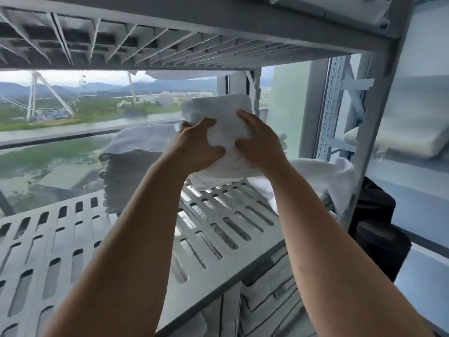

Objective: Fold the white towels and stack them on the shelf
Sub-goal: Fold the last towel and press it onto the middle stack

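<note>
folded towels on shelf, towel stack left, window behind

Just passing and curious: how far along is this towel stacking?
Done: a flat white towel lies on the slatted shelf, beside a grey stack. In hand: left hand and right hand grip a folded bundle over it. Left: setting it down, then folding the crumpled towel at the right.

white terry-cloth towel soft & fuzzy, grey cloth stack, matt grey slotted plastic shelf
</note>
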Demonstrator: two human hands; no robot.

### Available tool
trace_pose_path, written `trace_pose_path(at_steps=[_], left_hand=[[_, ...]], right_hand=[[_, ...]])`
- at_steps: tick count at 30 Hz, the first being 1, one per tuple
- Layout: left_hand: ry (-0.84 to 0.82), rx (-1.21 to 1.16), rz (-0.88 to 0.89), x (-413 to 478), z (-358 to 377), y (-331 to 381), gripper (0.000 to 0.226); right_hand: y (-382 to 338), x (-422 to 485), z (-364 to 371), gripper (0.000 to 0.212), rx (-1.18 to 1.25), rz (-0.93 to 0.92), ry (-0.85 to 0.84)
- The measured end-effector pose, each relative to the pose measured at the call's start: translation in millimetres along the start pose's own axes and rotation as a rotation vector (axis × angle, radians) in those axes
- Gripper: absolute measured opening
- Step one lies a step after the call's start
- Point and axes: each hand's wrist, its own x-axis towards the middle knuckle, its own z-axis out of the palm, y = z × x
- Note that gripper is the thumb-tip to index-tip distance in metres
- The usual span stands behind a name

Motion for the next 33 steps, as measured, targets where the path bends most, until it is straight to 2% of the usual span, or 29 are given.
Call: trace_pose_path(at_steps=[10,21,27,33], left_hand=[[-0.013,0.063,-0.066,87.7,36.2,-19.3,0.085],[0.119,0.176,-0.273,147.3,59.5,-36.6,0.084],[0.081,0.237,-0.359,155.5,80.1,-52.3,0.076],[0.052,0.315,-0.466,142.8,109.7,-66.6,0.065]], right_hand=[[45.4,94.1,17.3,0.077,0.038,-0.016,-0.071],[79.9,191.1,48.2,0.075,0.101,-0.149,-0.239],[99.0,207.7,78.0,0.07,0.038,-0.118,-0.323],[122.4,202.5,105.5,0.059,-0.048,0.003,-0.297]])
